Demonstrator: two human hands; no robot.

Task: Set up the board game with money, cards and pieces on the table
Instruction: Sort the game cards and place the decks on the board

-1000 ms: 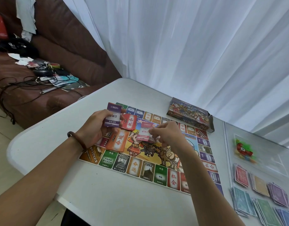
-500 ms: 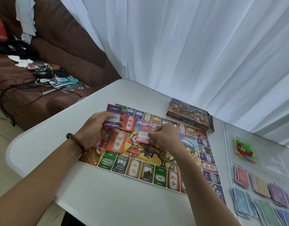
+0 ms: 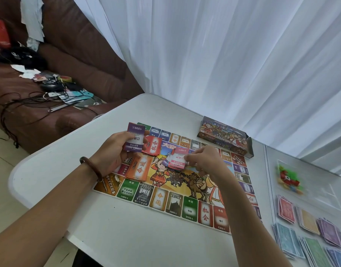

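A colourful game board (image 3: 177, 191) lies flat on the white table (image 3: 127, 237). My left hand (image 3: 111, 153) grips a stack of property cards (image 3: 134, 139) with a purple 1200 card on top, held above the board's left side. My right hand (image 3: 206, 162) pinches a pink 1100 card (image 3: 178, 158) over a small pile at the board's centre. A red card stack (image 3: 153, 146) and an orange card stack (image 3: 139, 168) rest on the board. Stacks of paper money (image 3: 308, 234) and a bag of pieces (image 3: 288, 177) lie on the right.
The game box (image 3: 224, 136) stands open at the table's far side by the white curtain (image 3: 223, 54). A brown sofa (image 3: 59, 78) with cables and clutter sits to the left. A seam splits off the table's right section (image 3: 310, 193).
My right hand has brought the pink card down and slightly left onto the centre pile. My left hand keeps its stack in nearly the same place.
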